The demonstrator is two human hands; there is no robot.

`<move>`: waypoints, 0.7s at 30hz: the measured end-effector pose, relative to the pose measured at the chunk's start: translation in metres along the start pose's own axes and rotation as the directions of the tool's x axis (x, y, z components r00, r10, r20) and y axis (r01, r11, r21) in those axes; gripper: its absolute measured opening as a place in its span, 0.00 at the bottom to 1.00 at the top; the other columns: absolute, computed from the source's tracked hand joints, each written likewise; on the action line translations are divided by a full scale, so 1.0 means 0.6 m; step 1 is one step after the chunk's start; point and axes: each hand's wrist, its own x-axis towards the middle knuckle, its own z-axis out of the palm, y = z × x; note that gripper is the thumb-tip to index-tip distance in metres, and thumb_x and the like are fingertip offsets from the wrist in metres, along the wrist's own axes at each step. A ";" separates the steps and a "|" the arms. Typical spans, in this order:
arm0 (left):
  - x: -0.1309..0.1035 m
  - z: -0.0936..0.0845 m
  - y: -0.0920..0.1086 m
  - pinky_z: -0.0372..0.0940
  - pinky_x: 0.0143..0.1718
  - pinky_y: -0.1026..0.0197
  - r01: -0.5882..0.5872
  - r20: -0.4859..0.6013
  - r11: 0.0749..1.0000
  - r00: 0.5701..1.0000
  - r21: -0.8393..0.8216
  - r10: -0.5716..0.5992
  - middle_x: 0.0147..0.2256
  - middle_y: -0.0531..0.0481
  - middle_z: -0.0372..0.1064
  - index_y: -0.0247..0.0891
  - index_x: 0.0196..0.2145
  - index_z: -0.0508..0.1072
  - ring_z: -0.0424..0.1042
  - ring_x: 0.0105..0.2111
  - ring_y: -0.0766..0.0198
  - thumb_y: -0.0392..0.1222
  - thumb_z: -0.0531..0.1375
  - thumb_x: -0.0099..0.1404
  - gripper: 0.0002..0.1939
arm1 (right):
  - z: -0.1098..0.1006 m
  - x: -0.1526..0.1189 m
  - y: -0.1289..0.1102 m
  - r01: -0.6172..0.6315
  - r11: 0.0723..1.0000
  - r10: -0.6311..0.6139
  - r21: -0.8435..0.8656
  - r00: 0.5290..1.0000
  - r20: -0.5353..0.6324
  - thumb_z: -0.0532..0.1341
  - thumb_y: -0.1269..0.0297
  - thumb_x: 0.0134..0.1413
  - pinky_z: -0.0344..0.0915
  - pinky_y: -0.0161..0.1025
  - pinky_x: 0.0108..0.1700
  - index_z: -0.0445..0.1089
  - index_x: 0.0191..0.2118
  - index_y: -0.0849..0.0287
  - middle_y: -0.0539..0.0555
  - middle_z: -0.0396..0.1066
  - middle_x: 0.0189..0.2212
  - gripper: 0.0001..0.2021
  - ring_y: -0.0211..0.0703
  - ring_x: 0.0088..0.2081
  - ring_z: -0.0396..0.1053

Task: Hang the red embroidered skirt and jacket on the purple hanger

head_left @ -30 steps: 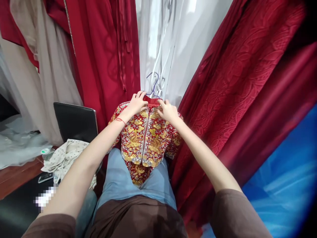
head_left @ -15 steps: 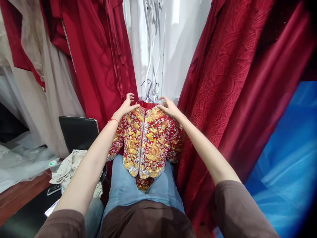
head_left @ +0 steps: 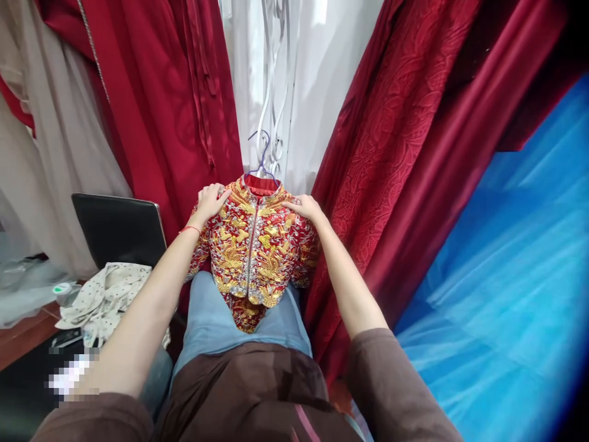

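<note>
A red jacket (head_left: 271, 245) with dense gold and silver embroidery hangs upright in front of my knees, its zip closed. A purple wire hanger (head_left: 262, 164) comes out of its collar. My left hand (head_left: 212, 201) grips the jacket's left-side shoulder in this view, the thumb lying on the front and the fingers over the top. On the opposite shoulder, my right hand (head_left: 304, 207) holds in the same way. Parts of the fingers are hidden behind the cloth. More embroidered red cloth (head_left: 248, 316) shows below the hem, between my legs.
Red garments (head_left: 179, 92) hang at left, and a red lace garment (head_left: 391, 159) at right. A white scrolled metal stand (head_left: 271, 80) rises behind the jacket. Left of me are a black chair back (head_left: 119, 230) and a dotted cloth (head_left: 108, 294). Blue tulle (head_left: 497, 264) fills the right.
Both hands have moved outward from beside the collar onto the shoulders, their raised fingers now laid down over the cloth. The view has shifted right, and more cloth shows under the hem.
</note>
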 end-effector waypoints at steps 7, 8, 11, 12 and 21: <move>-0.017 -0.010 0.010 0.57 0.58 0.46 -0.010 -0.050 0.999 0.999 0.036 0.011 0.49 0.37 0.71 0.38 0.49 0.70 0.67 0.52 0.45 0.60 0.44 0.72 0.26 | 0.000 -0.018 -0.006 -0.063 0.998 0.063 0.015 0.998 -0.030 0.58 0.34 0.54 0.59 0.36 0.36 0.76 0.34 0.58 0.55 0.77 0.33 0.28 0.47 0.36 0.73; -0.018 -0.011 0.012 0.57 0.58 0.46 -0.011 -0.046 0.999 0.999 0.038 0.012 0.49 0.36 0.71 0.37 0.49 0.70 0.67 0.53 0.45 0.60 0.43 0.72 0.27 | -0.001 -0.020 -0.008 -0.056 0.998 0.056 0.014 0.998 -0.025 0.57 0.34 0.55 0.60 0.36 0.37 0.76 0.35 0.58 0.56 0.77 0.34 0.28 0.48 0.37 0.73; -0.019 -0.011 0.014 0.57 0.58 0.46 0.000 -0.033 0.999 0.999 0.055 0.002 0.49 0.35 0.71 0.36 0.50 0.69 0.67 0.53 0.45 0.60 0.42 0.73 0.28 | -0.005 -0.024 -0.017 -0.042 0.999 0.042 -0.025 0.999 -0.004 0.54 0.33 0.58 0.62 0.38 0.40 0.76 0.39 0.56 0.57 0.78 0.38 0.29 0.51 0.41 0.74; -0.019 -0.010 0.014 0.57 0.58 0.46 0.005 -0.032 0.998 0.999 0.060 -0.003 0.49 0.35 0.71 0.36 0.50 0.69 0.67 0.53 0.45 0.60 0.42 0.73 0.28 | -0.007 -0.026 -0.021 -0.047 0.997 0.047 -0.061 0.999 -0.001 0.53 0.33 0.58 0.63 0.39 0.42 0.75 0.41 0.56 0.58 0.78 0.39 0.30 0.53 0.43 0.74; -0.023 0.009 0.021 0.53 0.59 0.42 0.053 -0.059 0.998 0.997 0.016 -0.052 0.51 0.33 0.69 0.35 0.50 0.69 0.64 0.55 0.41 0.62 0.41 0.72 0.31 | 0.073 -0.045 -0.087 -0.278 0.876 0.166 -0.396 0.942 -0.293 0.50 0.59 0.67 0.54 0.66 0.60 0.55 0.65 0.77 0.82 0.58 0.61 0.29 0.72 0.62 0.58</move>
